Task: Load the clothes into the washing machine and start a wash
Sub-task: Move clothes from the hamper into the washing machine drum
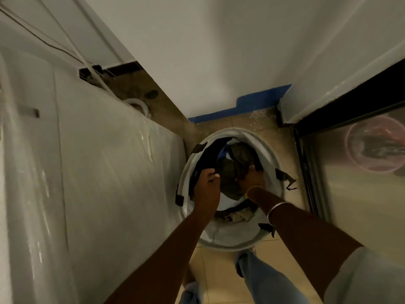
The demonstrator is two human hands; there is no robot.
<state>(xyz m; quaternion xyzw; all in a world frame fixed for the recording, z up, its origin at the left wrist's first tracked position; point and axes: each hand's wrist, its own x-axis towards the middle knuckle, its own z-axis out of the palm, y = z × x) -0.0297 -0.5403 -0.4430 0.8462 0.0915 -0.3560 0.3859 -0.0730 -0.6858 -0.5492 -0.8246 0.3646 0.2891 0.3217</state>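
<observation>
Hamper (258,239) upright | both hands gripping clothes (234,165) inside

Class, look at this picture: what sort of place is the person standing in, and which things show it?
Probably a narrow home laundry corner. A white laundry basket of clothes stands on the tiled floor, a large white appliance, perhaps the washer, fills the left side, and both hands reach into the basket.
</observation>
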